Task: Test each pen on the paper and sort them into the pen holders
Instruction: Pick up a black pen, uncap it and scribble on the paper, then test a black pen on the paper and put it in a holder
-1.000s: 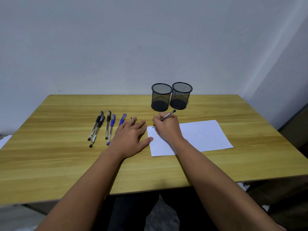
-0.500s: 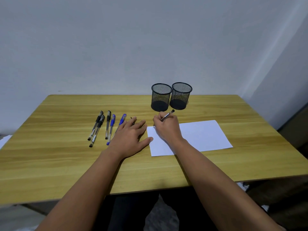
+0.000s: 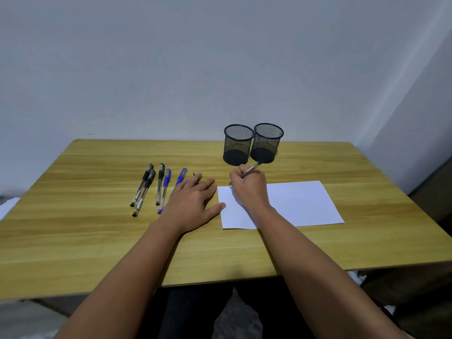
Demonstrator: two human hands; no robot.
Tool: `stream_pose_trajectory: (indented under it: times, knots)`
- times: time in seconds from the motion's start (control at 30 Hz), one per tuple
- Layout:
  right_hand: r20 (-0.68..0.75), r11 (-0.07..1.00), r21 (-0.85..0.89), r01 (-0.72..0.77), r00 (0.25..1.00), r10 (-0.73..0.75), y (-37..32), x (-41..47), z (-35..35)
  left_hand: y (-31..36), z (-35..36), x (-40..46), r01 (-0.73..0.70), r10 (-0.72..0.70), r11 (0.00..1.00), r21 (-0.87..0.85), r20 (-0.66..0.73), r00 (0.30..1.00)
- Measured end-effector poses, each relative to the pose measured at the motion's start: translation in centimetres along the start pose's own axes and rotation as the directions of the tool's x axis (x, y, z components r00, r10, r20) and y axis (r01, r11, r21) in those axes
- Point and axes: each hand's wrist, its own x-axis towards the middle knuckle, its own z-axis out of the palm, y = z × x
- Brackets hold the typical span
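Right hand (image 3: 249, 189) at frame centre, fingers curled round a black-capped pen (image 3: 252, 169), barrel slanting up and away toward the pen holders, tip hidden behind the fingers at the upper left corner of the white sheet of paper (image 3: 300, 204). Right forearm crossing the sheet's lower left portion, running down to the lower right of the frame.

Left hand (image 3: 193, 204) just left of the sheet, palm down and flat on the wooden table (image 3: 85, 241), fingers straight and spread, thumb tip touching the paper's left edge. Fingertips partly covering a dark object; cannot tell what it is.

Two black mesh pen holders (image 3: 238, 145) (image 3: 266, 143) side by side, touching, upright, above the right hand near the table's far edge.

Five loose pens left of the left hand, lying roughly parallel: three black pens (image 3: 141, 185) (image 3: 144, 194) (image 3: 159, 184), two blue pens (image 3: 164, 192) (image 3: 179, 179), the rightmost blue one partly under the left hand.

Bare tabletop along the near edge, at far left, and right of the sheet. Plain pale wall (image 3: 220, 57) behind the table's far edge.
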Motion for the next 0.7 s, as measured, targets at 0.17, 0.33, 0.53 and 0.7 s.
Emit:
stream_pose_trajectory:
  times: [0.17,0.33,0.53,0.7]
  knots:
    - [0.02,0.965,0.219,-0.147,0.989,0.146,0.2,0.9,0.2,0.0,0.1,0.1,0.004,-0.004,1.0,0.005,-0.001,1.0]
    - [0.039,0.94,0.284,-0.188,0.982,0.185,0.3,0.9,0.4,0.0,0.1,0.1,0.001,-0.001,1.0,0.014,0.008,1.0]
    - [0.123,0.911,0.317,-0.265,0.964,0.237,-0.9,1.1,-0.2,0.0,-0.3,0.0,-0.004,0.004,1.0,0.024,0.017,1.0]
    - [0.108,0.868,0.442,-0.226,0.974,0.199,-3.5,1.6,-2.2,0.0,-1.5,0.0,-0.012,0.012,1.0,-0.001,-0.027,1.0]
